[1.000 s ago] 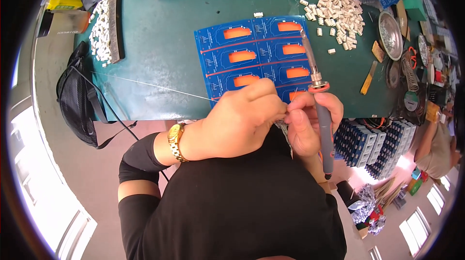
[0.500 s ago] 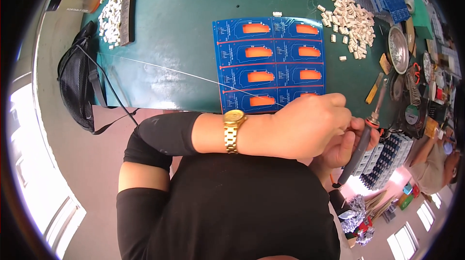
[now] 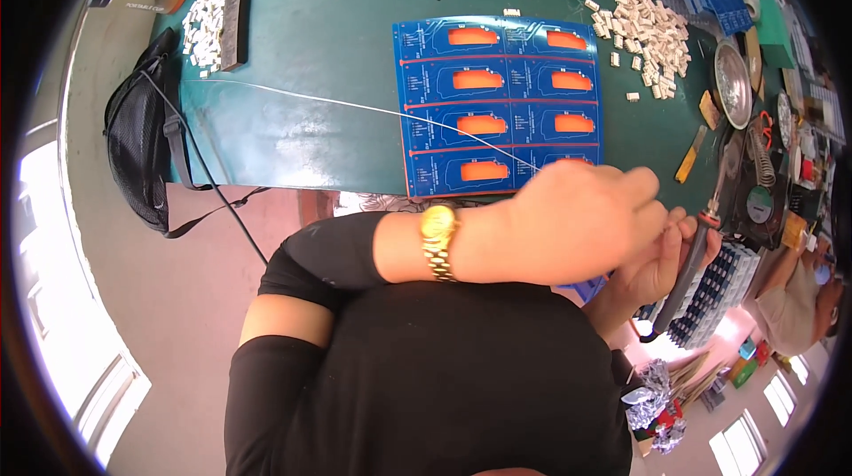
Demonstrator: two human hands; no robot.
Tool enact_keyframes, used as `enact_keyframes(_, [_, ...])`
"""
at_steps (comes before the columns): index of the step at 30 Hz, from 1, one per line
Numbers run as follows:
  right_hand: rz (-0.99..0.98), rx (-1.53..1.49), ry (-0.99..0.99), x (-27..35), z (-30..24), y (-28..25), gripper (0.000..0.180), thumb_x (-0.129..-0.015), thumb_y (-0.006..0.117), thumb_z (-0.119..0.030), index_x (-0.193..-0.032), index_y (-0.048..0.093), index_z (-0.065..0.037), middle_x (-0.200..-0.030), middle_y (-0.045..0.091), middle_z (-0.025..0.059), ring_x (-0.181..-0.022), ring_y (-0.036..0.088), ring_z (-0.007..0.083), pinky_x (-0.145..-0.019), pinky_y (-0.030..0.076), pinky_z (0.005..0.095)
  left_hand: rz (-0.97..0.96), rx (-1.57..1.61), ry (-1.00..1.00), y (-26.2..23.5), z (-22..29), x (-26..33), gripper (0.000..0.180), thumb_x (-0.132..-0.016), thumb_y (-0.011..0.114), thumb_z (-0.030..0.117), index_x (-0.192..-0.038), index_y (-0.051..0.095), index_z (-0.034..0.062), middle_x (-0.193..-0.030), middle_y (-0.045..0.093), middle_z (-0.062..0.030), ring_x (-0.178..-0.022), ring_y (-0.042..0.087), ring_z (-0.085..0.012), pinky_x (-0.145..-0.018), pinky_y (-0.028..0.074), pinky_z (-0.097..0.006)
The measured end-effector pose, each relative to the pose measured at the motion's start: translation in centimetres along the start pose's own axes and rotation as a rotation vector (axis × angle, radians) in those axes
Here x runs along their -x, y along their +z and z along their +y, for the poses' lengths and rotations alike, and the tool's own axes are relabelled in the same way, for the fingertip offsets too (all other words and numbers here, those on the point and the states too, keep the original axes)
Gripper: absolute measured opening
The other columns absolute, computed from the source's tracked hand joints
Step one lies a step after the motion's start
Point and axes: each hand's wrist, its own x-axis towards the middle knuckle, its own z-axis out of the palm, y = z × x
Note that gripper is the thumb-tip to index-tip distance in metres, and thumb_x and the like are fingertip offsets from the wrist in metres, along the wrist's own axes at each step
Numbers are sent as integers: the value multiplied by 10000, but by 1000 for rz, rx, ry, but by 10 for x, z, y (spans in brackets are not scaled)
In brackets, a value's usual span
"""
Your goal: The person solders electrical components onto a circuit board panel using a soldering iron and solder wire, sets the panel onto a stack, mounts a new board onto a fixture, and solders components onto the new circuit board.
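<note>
Blue circuit panel (image 3: 512, 94): lay flat on the green table (image 3: 311, 148) at its near edge, squarely before the person, probably so that every orange cut-out stayed within easy reach
Soldering iron (image 3: 682, 285): sat slantwise in the right hand (image 3: 655, 267), off the panel's right side, its tip pointing up and away, likely to keep the hot end clear of skin and sleeve
Right hand's grip: fingers were closed around the grey handle, the thumb and a fingertip drawn close together, as if to leave the ends free for fine work
Pale wire (image 3: 355, 106): ran from the table's left across the panel to the left hand (image 3: 581, 219)
Left hand's grip: fingers were curled; whether they pinched the wire could not be told, since the back of the hand hid them
Left arm: crossed the body to the right, elbow bent outward, the gold watch (image 3: 438, 232) uppermost, knuckles up, fingertips beside the right hand's; contact could not be told
Loose white connectors (image 3: 646, 32): lay heaped right of the panel, presumably for quick picking
</note>
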Motion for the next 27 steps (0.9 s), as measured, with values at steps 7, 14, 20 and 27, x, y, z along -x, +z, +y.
enact_keyframes(7, [-123, 162, -267, -23, 1, 11, 551, -788, 591, 150, -1233, 462, -149, -920, 632, 105, -775, 542, 207, -728, 478, 346, 90, -145, -187, -65, -14, 40, 283, -621, 713, -53, -862, 712, 94, -738, 543, -30, -620, 567, -163, -518, 466, -281])
enact_keyframes(14, [-194, 570, -193, -4, 16, 42, 546, -942, 539, -374, -1183, 519, 115, -811, 612, 145, -577, 498, 121, -513, 372, 183, 261, -256, -430, -79, -35, 61, 142, -693, 711, -40, -776, 639, 50, -950, 614, -77, -724, 590, -211, -599, 462, -278])
enact_keyframes(20, [-490, 505, -146, -4, 8, 56, 244, -764, 596, 5, -992, 635, 80, -681, 614, 111, -555, 565, 170, -549, 459, 249, 230, -232, -415, -69, -47, 78, 139, -682, 691, -35, -760, 613, 49, -1046, 642, -95, -854, 614, -244, -700, 486, -326])
enact_keyframes(27, [-596, 537, -226, -5, 18, 74, 244, -712, 594, 51, -948, 653, 73, -615, 583, 91, -498, 535, 153, -474, 431, 254, 242, -200, -350, -66, -53, 83, 155, -663, 688, -44, -755, 590, 34, -972, 638, -96, -916, 616, -271, -748, 496, -358])
